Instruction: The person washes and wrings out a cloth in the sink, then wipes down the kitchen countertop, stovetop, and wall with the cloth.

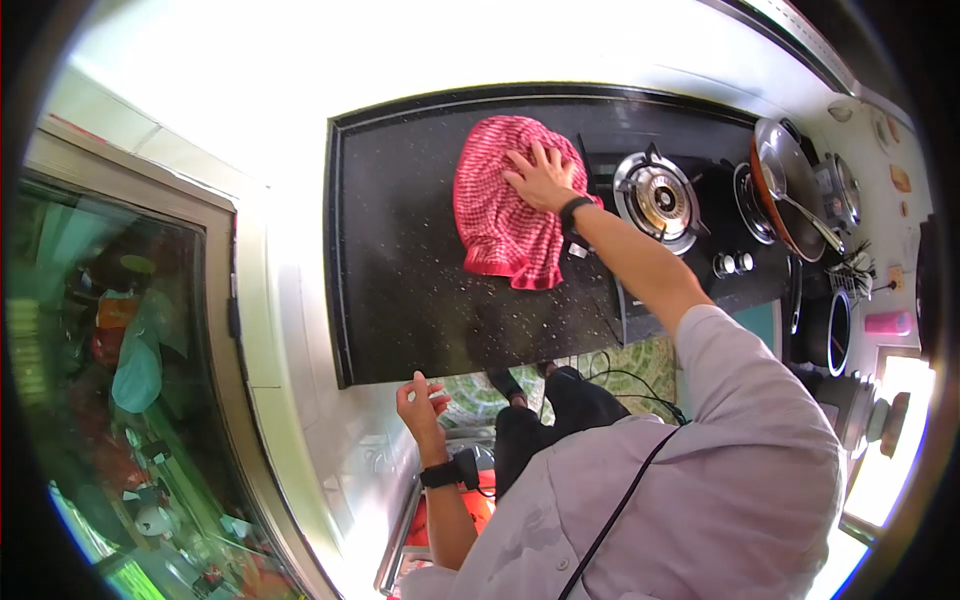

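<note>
A red-and-white checked cloth (pixel 505 215) lies spread and rumpled on the black speckled countertop (pixel 400 250). Pressing down on its upper right part is my right hand (pixel 545 180), palm down with the fingers spread. The gas burner (pixel 660 198) is just right of that hand. My left hand (pixel 422 405) hangs beside the front left corner of the counter, its fingers loosely bent and apart, with nothing in it. Small pale crumbs or specks are scattered over the counter below the cloth.
To the right a wok (pixel 790 190) with a ladle (pixel 810 215) in it sits on the second burner. Stove knobs (pixel 735 264) face the front. A dark pot (pixel 838 330) and a pink cup (pixel 888 323) are farther right. At left is a framed window (pixel 120 380).
</note>
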Available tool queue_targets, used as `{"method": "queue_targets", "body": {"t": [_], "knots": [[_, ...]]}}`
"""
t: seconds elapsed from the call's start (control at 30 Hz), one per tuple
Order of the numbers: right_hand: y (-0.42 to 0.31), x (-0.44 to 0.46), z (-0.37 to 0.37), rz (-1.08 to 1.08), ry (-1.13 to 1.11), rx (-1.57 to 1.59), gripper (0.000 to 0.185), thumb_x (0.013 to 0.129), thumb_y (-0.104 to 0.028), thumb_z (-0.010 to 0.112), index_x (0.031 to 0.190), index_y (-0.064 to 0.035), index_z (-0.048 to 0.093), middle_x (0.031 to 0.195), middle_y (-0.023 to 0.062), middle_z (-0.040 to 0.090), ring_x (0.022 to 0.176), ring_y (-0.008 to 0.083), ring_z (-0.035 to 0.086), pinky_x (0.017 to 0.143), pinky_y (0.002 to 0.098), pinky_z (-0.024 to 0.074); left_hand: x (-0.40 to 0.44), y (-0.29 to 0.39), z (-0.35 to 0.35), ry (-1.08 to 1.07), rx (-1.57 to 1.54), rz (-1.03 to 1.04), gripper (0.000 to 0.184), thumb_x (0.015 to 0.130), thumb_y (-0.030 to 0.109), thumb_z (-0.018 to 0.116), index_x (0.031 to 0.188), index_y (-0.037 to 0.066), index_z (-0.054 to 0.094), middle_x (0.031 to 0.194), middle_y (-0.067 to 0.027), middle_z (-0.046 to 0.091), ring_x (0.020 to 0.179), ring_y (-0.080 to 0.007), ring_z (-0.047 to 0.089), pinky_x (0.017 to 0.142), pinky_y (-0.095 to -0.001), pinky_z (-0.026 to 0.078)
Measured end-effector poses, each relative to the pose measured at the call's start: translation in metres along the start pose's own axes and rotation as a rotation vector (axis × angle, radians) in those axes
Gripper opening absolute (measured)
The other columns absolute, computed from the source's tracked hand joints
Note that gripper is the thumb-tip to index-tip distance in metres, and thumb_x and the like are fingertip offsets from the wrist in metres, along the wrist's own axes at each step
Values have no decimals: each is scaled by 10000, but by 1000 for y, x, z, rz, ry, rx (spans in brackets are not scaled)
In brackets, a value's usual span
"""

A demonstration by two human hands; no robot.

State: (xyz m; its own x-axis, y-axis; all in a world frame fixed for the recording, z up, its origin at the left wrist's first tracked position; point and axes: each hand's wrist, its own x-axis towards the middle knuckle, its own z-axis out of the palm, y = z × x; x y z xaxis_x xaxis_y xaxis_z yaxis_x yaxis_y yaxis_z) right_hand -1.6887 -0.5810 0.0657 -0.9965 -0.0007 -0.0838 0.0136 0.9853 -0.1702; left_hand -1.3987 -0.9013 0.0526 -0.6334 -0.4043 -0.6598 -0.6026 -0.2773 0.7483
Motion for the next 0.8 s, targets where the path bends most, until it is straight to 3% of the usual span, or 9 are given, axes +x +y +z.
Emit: {"method": "queue_targets", "body": {"t": [0.1,0.2,0.33,0.4,0.47,0.53,0.6,0.73,0.8], "knots": [[-29,-29,14,-77,-93,-16,738,900,-669,350,1502,-255,238,1554,188,152,1373,560,107,1020,764,141,14,5,-1,58,-47,-15,450,901,411,646,1080,50,443,792,-130,662,473,-174,614,396,-220,439],[-94,-35,19,-389,-301,55,678,937,-530,414,1481,-155,264,1533,196,180,1373,563,55,1008,756,168,23,2,-2,-2,-47,88,454,899,410,648,1088,49,447,760,-117,652,479,-188,627,372,-225,424],[-182,33,71,-1176,82,78,508,885,-418,552,1333,-185,491,1449,139,374,1307,401,355,970,633,338,20,1,-2,56,-19,10,440,921,385,618,1180,72,451,922,-64,597,515,-191,628,383,-221,412],[-205,86,59,-1227,31,107,483,863,-389,568,1299,-183,534,1413,117,432,1284,350,402,967,581,360,14,9,4,125,-26,0,377,929,329,617,1116,40,462,854,-105,630,480,-197,624,348,-234,409],[-189,124,34,-1002,-7,-80,442,854,-325,560,1275,-194,559,1383,63,472,1259,298,429,966,531,369,6,18,10,154,-5,-40,368,931,343,615,1093,48,464,814,-107,645,487,-189,626,358,-221,410],[-115,186,47,-850,260,135,400,842,-237,556,1238,-183,569,1327,33,517,1222,275,455,974,504,369,4,17,12,171,-2,-47,365,931,347,614,1091,54,466,808,-107,647,488,-183,626,363,-212,409],[-36,165,9,-802,357,-53,371,832,-163,561,1203,-162,577,1276,45,547,1193,264,479,972,480,383,4,22,14,165,-10,-49,361,932,351,614,1088,60,468,802,-108,649,490,-177,625,369,-203,409],[87,117,-2,-171,595,-5,416,722,-32,565,1132,-98,592,1116,118,617,1077,339,550,938,468,407,6,28,9,136,-25,-67,354,921,349,633,1065,59,490,801,-97,649,491,-172,624,367,-200,401],[155,154,25,314,863,522,387,820,-120,542,1195,-28,554,1097,215,632,1016,422,590,894,490,461,4,32,7,79,-28,-79,354,912,341,647,1062,56,500,800,-93,649,480,-167,617,365,-198,396]]}}
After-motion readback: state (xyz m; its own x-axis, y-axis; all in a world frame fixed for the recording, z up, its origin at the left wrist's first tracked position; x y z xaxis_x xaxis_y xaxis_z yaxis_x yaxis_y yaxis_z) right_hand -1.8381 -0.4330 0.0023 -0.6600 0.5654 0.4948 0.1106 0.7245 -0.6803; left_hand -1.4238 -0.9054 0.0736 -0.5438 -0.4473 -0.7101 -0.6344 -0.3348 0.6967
